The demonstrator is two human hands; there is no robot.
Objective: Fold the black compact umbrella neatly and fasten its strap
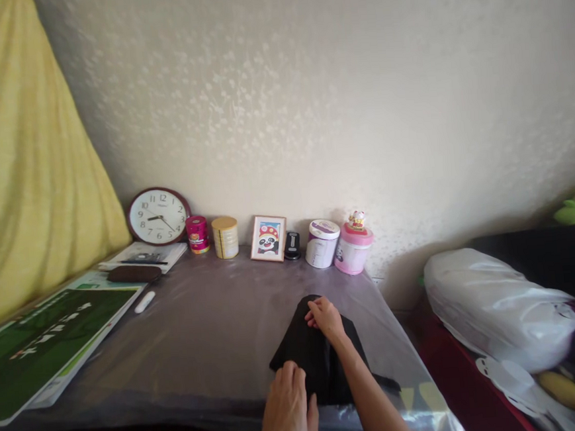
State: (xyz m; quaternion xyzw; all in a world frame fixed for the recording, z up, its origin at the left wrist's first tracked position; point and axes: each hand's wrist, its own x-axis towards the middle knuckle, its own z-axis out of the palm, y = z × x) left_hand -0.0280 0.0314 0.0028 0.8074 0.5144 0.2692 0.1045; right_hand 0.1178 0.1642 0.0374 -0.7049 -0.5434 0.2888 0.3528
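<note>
A piece of black cloth (302, 347), laid in folds, lies near the front right part of the table. My right hand (325, 317) is at its far end, fingers curled in and closed on the fabric. At the cloth's near left edge is my left hand (287, 408), its fingers bent down and its thumb held apart from them. My right forearm crosses over the cloth and hides part of it. A dark strip (386, 384) sticks out to the right of that arm.
Along the wall stand a clock (159, 215), a pink tin (198, 234), a yellow-lidded can (225, 237), a panda picture frame (268, 237) and two tubs (322, 244). Green booklets (53, 340) lie left on the grey-covered table (212, 334). A white plastic bag (498, 305) sits at right.
</note>
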